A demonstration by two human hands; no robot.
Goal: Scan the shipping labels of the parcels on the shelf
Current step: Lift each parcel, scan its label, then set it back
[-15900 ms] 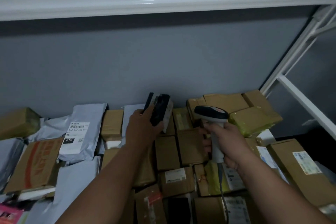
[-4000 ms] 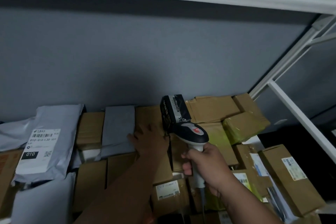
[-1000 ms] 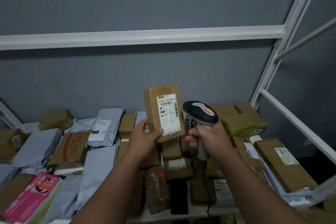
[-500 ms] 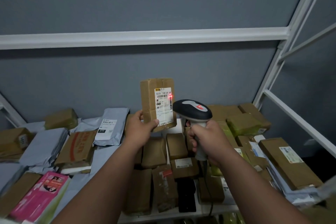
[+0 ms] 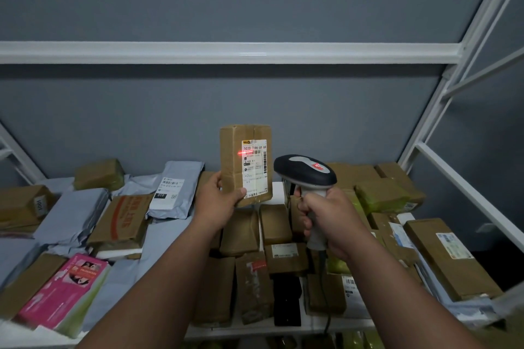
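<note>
Parcels of brown cardboard and grey plastic crowd the white metal shelf [image 5: 283, 330]. One upright brown cardboard parcel [image 5: 232, 167] is raised above the pile, pinched at its lower edge by the left hand [image 5: 218, 204]. Just right of it, the right hand [image 5: 326, 221] is wrapped round the grey-and-black handheld scanner [image 5: 304, 171], whose red line [image 5: 243, 153] falls on the white shipping label [image 5: 254, 168]. Scanning seems underway; next likely calls for setting this parcel down and picking another. Behind the parcel stands a grey wall [image 5: 226, 0].
</note>
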